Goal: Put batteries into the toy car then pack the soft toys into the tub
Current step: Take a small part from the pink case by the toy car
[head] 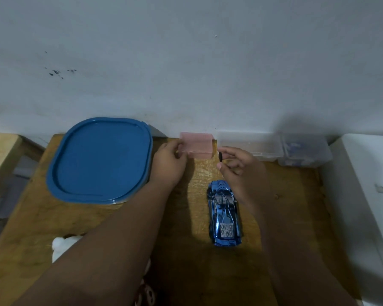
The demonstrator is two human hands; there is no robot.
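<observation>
Nearest the camera, pale soft toys (62, 247) peek out from under the left forearm at the near edge of the wooden table (296, 217), not yet packed. Further in, the blue toy car (224, 214) sits wheels-down in the middle of the table, just below the right hand (239, 166), whose thumb and fingers are pinched together on a thin dark tool (220, 156), seemingly a small screwdriver. Beyond that, the left hand (169, 161) curls lightly against the side of a small pink plastic box (197, 145) by the wall, steadying it. The tub, with its blue lid (102, 159) on, stands to the left, and clear plastic boxes (274, 146) line the wall to the right. The battery step looks barely begun: next the car probably needs turning over so the tool can reach its battery cover
</observation>
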